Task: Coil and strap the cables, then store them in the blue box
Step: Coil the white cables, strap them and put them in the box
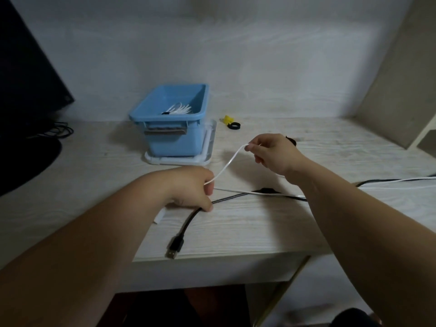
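**White cable held taut between two hands**

We see a thin, smooth white cable (pixel 226 165) slanting across the centre of the frame. The left hand (pixel 192 187), fingers curled, pinches its lower part between thumb and forefinger. The underside of that hand touches a thicker black USB cable (pixel 188 223), whose flat metal plug lies near the desk's front edge. The right hand (pixel 271 154) pinches the upper part with its fingertips. Left of centre, further back, the glossy plastic blue box (pixel 174 142) stands on a white lid (pixel 208 147) and holds a strapped white coil (pixel 180 109). Just right of it, a yellow strap (pixel 227 119) and a black strap ring (pixel 234 126) lie on the pale wood-grain desk (pixel 259 232).
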